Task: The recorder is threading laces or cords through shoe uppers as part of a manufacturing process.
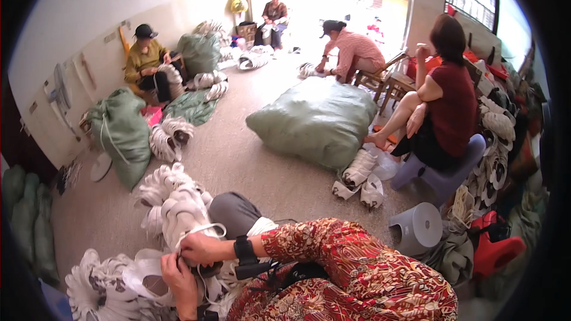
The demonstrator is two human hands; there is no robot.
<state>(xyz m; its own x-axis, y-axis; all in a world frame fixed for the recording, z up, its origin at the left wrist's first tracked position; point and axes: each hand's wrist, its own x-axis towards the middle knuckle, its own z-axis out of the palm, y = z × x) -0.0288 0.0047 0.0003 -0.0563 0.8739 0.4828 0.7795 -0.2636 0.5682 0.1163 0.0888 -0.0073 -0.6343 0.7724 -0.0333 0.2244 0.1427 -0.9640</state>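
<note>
My right hand [205, 246], with a black band on its wrist, is closed in a pinch on a white cord [209, 230] that loops up above it. Just below and left, my left hand [179, 282] has its fingers bent in close to the right fingertips; what lies between them is too small to make out. Both hands are over a bundle of nested white curved pieces [183, 208], which look like shoe uppers and lean against my dark-trousered knee [233, 213]. A similar fanned bundle [92, 291] lies at the lower left, beside my left hand.
Ahead is a large stuffed green sack [315, 122]; another green sack [124, 139] stands left. White bundles [360, 169] lie by a person [449, 101] seated on a purple stool. A grey stool [416, 229] is at my right. Several other people sit farther back, working on bundles.
</note>
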